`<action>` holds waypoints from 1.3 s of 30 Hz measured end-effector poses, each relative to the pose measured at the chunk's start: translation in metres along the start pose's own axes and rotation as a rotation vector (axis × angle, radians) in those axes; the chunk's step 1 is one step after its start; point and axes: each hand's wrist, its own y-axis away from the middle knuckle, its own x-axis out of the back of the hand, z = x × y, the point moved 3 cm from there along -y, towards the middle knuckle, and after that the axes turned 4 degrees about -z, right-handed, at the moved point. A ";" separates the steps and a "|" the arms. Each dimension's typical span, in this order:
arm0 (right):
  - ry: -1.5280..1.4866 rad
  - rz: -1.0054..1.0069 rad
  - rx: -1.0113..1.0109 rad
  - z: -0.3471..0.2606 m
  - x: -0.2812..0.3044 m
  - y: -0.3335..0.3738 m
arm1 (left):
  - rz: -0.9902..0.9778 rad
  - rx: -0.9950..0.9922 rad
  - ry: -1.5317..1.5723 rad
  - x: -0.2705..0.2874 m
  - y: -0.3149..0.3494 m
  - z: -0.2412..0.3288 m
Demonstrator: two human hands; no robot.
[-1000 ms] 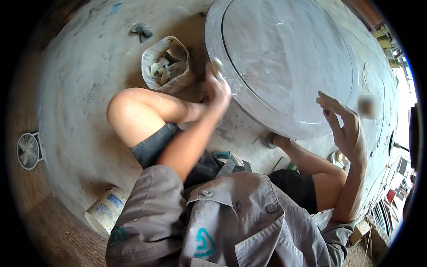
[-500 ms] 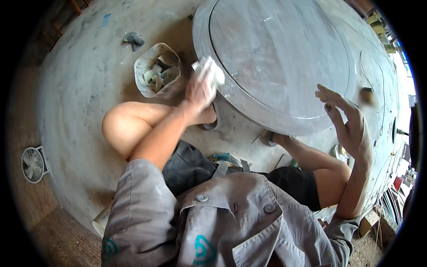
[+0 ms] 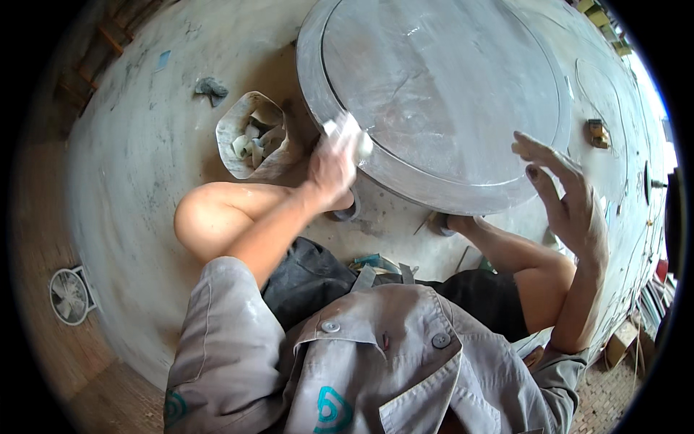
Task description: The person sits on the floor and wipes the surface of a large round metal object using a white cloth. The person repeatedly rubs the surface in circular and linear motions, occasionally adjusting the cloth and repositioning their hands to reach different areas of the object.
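Observation:
My left hand (image 3: 334,165) is closed over a white, dusty pad (image 3: 364,147), at the near left rim of a large round grey tabletop (image 3: 441,94). Motion smears the fingers and the pad, so its exact kind is hard to make out. A darker groove runs round the tabletop just inside its rim, and pale dust streaks cover the surface. My right hand (image 3: 571,199) is raised beside the right edge of the disc, fingers apart, holding nothing.
An open whitish container (image 3: 230,139) of curled scraps stands left of the tabletop. A dark crumpled rag (image 3: 211,90) lies beyond it. To the right sits a small yellowish-brown tool (image 3: 597,134) with a cord. A fan (image 3: 69,296) stands far left. My bent legs flank the near side.
The view has shifted slightly, moving the tabletop left in the picture. My left hand stays near the rim with the white pad, blurred by motion. My right hand remains raised and open.

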 end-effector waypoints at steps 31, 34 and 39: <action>0.156 0.292 0.053 0.029 0.008 0.016 | -0.391 -0.717 0.022 0.035 -0.083 -0.051; 0.182 0.309 0.079 0.029 0.010 0.019 | -0.383 -0.767 0.085 0.044 -0.079 -0.021; 0.186 0.276 0.068 0.027 0.011 0.017 | -0.429 -0.834 0.172 0.029 -0.073 0.004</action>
